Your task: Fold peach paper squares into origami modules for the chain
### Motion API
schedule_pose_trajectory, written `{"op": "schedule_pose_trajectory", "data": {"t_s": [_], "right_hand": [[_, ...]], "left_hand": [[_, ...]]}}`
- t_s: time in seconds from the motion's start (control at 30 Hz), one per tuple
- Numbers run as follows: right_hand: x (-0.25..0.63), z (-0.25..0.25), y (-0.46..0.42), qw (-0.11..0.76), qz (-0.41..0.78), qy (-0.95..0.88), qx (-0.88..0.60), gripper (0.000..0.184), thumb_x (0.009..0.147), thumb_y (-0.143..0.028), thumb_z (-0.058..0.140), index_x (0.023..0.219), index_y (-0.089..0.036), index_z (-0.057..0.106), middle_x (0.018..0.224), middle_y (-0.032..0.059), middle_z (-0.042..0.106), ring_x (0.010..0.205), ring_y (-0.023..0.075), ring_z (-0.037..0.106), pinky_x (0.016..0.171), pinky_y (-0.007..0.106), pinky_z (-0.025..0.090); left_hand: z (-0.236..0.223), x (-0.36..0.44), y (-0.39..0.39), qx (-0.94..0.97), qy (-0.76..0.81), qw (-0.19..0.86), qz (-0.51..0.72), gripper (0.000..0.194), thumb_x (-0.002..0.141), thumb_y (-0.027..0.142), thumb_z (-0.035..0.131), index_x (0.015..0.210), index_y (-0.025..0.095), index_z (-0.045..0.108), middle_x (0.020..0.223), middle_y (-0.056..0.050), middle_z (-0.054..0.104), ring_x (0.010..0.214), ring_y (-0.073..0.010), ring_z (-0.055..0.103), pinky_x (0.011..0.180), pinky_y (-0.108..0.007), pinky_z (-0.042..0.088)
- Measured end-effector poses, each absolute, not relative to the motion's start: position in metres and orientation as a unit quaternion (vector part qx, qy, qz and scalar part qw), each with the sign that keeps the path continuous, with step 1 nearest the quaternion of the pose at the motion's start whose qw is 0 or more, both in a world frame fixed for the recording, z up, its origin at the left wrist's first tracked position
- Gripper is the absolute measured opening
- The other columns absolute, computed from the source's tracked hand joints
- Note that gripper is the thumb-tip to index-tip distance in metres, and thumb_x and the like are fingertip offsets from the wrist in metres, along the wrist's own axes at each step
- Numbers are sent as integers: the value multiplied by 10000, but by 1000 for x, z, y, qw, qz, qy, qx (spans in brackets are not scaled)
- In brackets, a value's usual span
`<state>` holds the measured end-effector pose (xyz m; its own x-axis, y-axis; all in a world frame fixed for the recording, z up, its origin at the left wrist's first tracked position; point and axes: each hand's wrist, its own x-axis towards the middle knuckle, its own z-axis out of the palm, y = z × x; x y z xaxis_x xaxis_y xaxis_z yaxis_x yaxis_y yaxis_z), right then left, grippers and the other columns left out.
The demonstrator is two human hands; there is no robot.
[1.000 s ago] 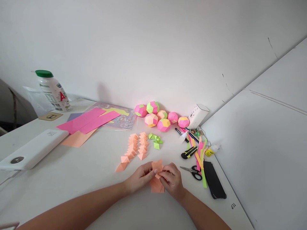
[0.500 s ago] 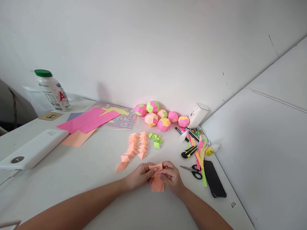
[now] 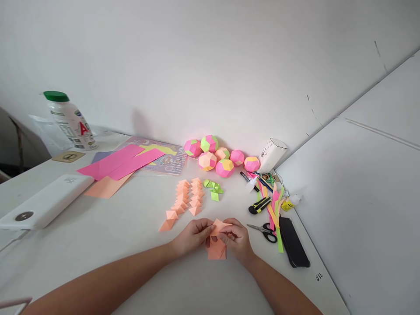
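Observation:
Both hands meet over a small orange paper square (image 3: pixel 218 227), pinching it from either side. My left hand (image 3: pixel 192 236) grips its left edge and my right hand (image 3: pixel 238 239) grips its right edge. Under them on the white table (image 3: pixel 114 245) lies a small stack of orange paper squares (image 3: pixel 217 252). Just beyond the hands sit two rows of folded orange paper units (image 3: pixel 187 197) and a few folded green units (image 3: pixel 212 189).
Several pink, green and orange paper balls (image 3: pixel 219 158) line the wall. Scissors (image 3: pixel 264 231), a black phone (image 3: pixel 293 247), a yellow-black cutter (image 3: pixel 259 205) and paper strips (image 3: pixel 274 205) lie at right. Pink sheets (image 3: pixel 121 162), a white device (image 3: pixel 42 201) and a green-capped bottle (image 3: pixel 68 120) are at left.
The orange paper, which stood up more between my fingers, has been folded down flatter. Both hands stayed in place; the view shifted slightly.

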<state>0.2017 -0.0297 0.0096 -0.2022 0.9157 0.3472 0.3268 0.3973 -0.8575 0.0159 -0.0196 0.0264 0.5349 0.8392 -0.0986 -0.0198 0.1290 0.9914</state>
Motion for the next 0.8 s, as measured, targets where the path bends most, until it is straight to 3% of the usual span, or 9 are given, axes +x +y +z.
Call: {"op": "schedule_pose_trajectory", "data": {"t_s": [0.23, 0.8], "right_hand": [[200, 10, -28, 458, 408, -656, -440, 97, 740, -246, 673, 669, -181, 690, 740, 32, 613, 523, 111, 527, 483, 237, 419], [199, 11, -31, 458, 451, -625, -443, 92, 750, -212, 647, 677, -158, 660, 615, 7, 625, 478, 107, 543, 474, 225, 438]], "left_hand": [[23, 15, -22, 570, 307, 689, 324, 263, 819, 401, 548, 948, 181, 613, 878, -38, 632, 714, -147, 574, 659, -273, 463], [17, 19, -19, 576, 332, 677, 316, 239, 825, 386, 549, 867, 161, 616, 792, -19, 634, 688, -132, 570, 630, -248, 469]]}}
